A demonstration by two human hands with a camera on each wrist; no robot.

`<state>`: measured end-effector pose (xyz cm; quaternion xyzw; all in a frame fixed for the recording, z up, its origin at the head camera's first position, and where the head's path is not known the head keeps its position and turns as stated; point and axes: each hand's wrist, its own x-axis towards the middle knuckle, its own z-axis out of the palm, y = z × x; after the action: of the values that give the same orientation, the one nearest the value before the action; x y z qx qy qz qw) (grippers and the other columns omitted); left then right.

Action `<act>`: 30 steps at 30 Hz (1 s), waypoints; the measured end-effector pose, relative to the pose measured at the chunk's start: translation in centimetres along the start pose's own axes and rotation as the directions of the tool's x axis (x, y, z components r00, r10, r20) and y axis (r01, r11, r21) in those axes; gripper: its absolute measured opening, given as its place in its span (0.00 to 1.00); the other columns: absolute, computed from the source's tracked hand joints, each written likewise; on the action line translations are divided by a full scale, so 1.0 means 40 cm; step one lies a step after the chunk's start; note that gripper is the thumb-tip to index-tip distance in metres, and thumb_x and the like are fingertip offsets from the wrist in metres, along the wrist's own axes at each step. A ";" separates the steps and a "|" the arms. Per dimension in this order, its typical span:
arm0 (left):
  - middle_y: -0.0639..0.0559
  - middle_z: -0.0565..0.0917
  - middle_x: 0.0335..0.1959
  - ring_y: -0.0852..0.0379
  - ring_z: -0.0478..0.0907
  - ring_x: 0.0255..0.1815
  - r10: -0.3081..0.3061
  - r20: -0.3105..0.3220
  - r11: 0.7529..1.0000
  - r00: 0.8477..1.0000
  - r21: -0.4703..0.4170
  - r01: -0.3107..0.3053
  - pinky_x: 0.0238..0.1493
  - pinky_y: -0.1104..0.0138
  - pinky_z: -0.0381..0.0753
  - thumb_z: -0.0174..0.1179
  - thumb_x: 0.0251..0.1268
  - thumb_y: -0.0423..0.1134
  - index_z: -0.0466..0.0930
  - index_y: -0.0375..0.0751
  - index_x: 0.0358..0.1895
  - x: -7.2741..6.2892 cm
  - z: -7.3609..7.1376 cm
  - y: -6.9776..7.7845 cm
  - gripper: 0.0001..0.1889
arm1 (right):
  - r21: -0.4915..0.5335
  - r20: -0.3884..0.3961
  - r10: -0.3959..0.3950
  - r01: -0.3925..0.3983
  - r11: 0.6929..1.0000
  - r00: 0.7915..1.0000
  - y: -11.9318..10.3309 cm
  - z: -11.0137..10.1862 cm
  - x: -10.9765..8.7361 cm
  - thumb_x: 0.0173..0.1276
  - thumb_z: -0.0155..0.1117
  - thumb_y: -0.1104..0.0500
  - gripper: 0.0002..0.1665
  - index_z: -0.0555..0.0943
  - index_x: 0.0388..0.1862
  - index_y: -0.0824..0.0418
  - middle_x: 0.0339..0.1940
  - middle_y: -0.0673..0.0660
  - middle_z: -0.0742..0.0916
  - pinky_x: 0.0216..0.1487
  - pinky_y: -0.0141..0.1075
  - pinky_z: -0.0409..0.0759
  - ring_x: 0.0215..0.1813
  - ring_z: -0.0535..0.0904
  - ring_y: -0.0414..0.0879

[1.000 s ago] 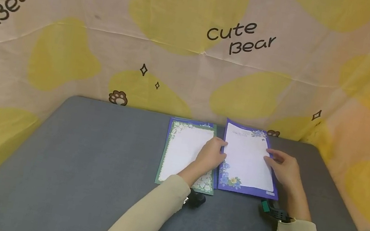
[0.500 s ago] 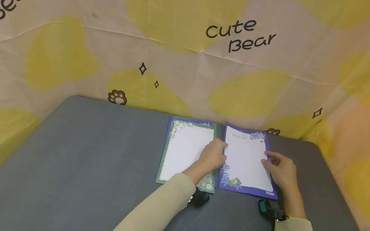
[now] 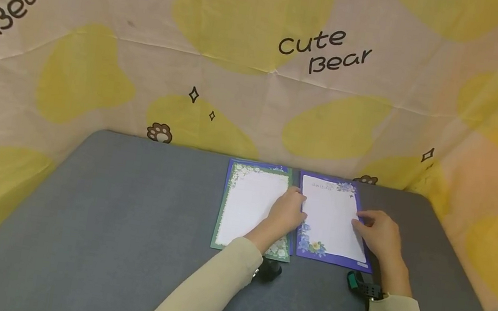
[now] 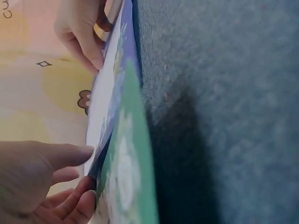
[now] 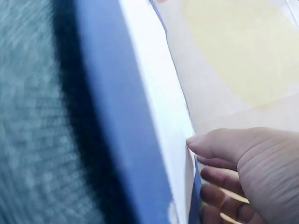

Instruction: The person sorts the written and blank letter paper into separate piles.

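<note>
A left hand (image 3: pixel 288 211) and right hand (image 3: pixel 381 235) pinched opposite edges of a purple-bordered sheet (image 3: pixel 331 217), its far edge just lowered toward the tabletop (image 3: pixel 126 212), bringing it flatter beside a green-bordered sheet (image 3: pixel 252 198).

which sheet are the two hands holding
The rightmost purple-bordered sheet: the left hand and right hand pinch its opposite edges. The green-bordered sheet lies left of it, over another purple one.

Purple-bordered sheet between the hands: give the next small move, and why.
Probably lower the purple-bordered sheet flat: the left hand and right hand pinch its side edges, and the right wrist view's dark shadow along it suggests it is raised.
</note>
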<state>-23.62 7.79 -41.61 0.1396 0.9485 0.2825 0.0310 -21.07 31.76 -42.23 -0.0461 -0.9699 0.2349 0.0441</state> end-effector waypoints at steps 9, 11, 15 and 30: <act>0.46 0.77 0.70 0.48 0.78 0.67 0.094 -0.018 0.991 0.995 -0.090 -0.096 0.67 0.57 0.79 0.62 0.73 0.45 0.80 0.43 0.65 -0.044 -0.060 -0.042 0.21 | 0.033 -0.008 -0.012 0.012 0.999 1.000 -0.028 -0.012 -0.001 0.72 0.62 0.49 0.28 0.81 0.58 0.72 0.60 0.77 0.80 0.57 0.66 0.76 0.58 0.77 0.72; 0.47 0.78 0.68 0.49 0.81 0.63 0.100 -0.027 0.989 0.995 -0.107 -0.102 0.64 0.58 0.81 0.61 0.73 0.46 0.80 0.44 0.65 -0.057 -0.081 -0.064 0.21 | 0.051 -0.034 -0.047 0.049 0.997 0.998 -0.047 -0.016 -0.002 0.73 0.62 0.49 0.29 0.81 0.59 0.72 0.59 0.76 0.81 0.56 0.65 0.78 0.56 0.79 0.71; 0.47 0.81 0.65 0.49 0.84 0.58 0.078 -0.064 0.989 0.995 -0.122 -0.085 0.60 0.57 0.83 0.62 0.73 0.45 0.82 0.44 0.63 -0.083 -0.126 -0.118 0.19 | 0.080 -0.040 -0.144 0.147 0.986 0.989 -0.105 -0.023 -0.003 0.75 0.61 0.46 0.29 0.81 0.61 0.68 0.60 0.75 0.82 0.53 0.63 0.80 0.55 0.82 0.69; 0.47 0.79 0.69 0.44 0.69 0.75 0.107 -0.055 0.984 0.993 -0.137 -0.114 0.77 0.49 0.66 0.71 0.62 0.49 0.80 0.45 0.65 -0.127 -0.195 -0.328 0.29 | 0.323 0.037 -0.465 0.430 0.843 0.884 -0.282 0.124 -0.023 0.67 0.71 0.53 0.23 0.84 0.58 0.61 0.61 0.61 0.86 0.62 0.57 0.81 0.63 0.81 0.60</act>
<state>-23.06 -8.26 -42.34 0.1828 0.9177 0.3528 0.0024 -21.44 19.42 -41.49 0.2025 -0.9065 0.3674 0.0489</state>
